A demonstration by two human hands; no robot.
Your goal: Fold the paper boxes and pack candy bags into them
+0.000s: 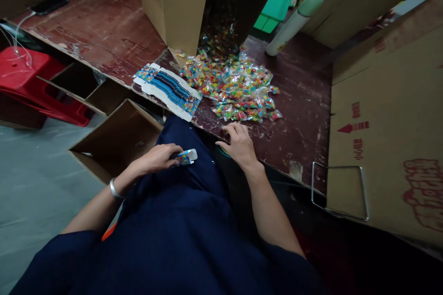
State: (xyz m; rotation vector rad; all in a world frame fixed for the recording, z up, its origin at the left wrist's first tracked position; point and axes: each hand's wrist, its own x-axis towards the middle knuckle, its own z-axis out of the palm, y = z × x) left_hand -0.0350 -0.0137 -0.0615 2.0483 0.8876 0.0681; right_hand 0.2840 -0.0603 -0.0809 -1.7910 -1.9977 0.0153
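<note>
My left hand (159,158) is closed around a small printed carton (186,157), held above my lap. The carton's white-lined end faces right and its flap stands open. At the table's front edge is my right hand (239,144), thumb and fingers apart, just in front of a heap of clear candy packets (242,84). What lies under its fingertips is hard to make out. To the left of the heap lies a row of flat, folded blue cartons (173,88), overlapping on a white cardboard piece at the edge.
An open cardboard box (117,136) sits below the table on the left, near a red stool (27,71). A tall carton (185,4) stands behind the packets. Beyond are a green basket (277,4) and a white roll (289,30). A large carton (384,124) and metal wire frame (362,193) flank the right.
</note>
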